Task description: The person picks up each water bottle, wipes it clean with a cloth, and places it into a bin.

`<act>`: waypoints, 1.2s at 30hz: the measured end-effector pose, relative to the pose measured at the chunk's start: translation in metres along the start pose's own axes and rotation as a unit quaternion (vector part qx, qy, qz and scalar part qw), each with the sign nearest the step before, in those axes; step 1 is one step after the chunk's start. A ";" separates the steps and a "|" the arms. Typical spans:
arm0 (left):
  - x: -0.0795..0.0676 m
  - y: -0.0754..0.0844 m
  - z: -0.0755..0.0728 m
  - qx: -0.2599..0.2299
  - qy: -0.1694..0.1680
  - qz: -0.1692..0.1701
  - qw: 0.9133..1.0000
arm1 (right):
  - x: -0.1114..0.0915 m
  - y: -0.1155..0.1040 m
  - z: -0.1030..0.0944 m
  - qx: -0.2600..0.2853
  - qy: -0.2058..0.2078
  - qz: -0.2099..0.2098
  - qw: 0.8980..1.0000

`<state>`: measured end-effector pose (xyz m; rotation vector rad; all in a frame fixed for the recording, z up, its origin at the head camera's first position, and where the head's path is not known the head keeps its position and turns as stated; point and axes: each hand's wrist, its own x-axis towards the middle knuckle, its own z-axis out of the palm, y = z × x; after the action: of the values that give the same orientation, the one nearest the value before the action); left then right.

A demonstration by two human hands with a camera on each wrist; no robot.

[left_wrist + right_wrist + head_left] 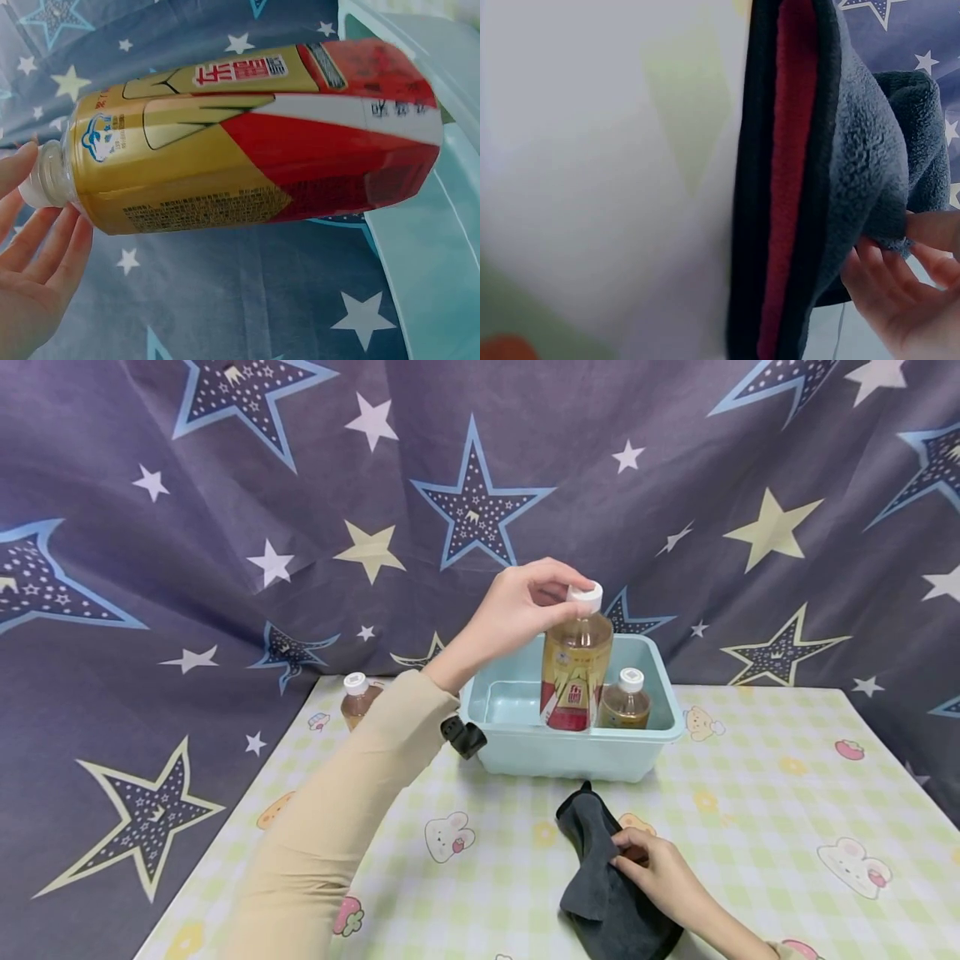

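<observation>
My left hand (528, 597) grips a drink bottle (576, 668) by its white cap (46, 176). The bottle has a gold and red label and hangs upright over the light blue plastic bin (570, 756); in the left wrist view its base is near the bin's rim (420, 262). My right hand (660, 872) pinches a fold of a dark grey cloth (600, 860) lying on the table in front of the bin. In the right wrist view the cloth (870, 150) looks fluffy, with a black edge and a red strip.
A second bottle (627, 702) with a white cap stands inside the bin at the right. Another bottle (358, 697) is on the table to the left, partly behind my left sleeve (360, 802). Behind the checked tablecloth (765, 793) hangs a dark star-patterned curtain (675, 468).
</observation>
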<state>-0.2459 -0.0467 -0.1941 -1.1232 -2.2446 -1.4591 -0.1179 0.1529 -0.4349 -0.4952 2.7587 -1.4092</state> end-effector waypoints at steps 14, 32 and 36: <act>0.009 -0.035 0.019 0.028 0.018 -0.051 0.998 | -0.001 0.000 -0.001 0.011 -0.012 0.008 1.000; -0.002 -0.071 0.037 0.044 0.009 -0.131 0.990 | -0.002 -0.001 -0.002 0.015 -0.016 0.003 1.000; -0.005 -0.077 0.040 0.041 0.004 -0.140 0.989 | -0.002 -0.001 -0.002 0.016 -0.018 0.004 1.000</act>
<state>-0.2894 -0.0306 -0.2678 -0.8006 -2.5112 -1.4476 -0.1164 0.1549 -0.4333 -0.5016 2.7032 -1.4259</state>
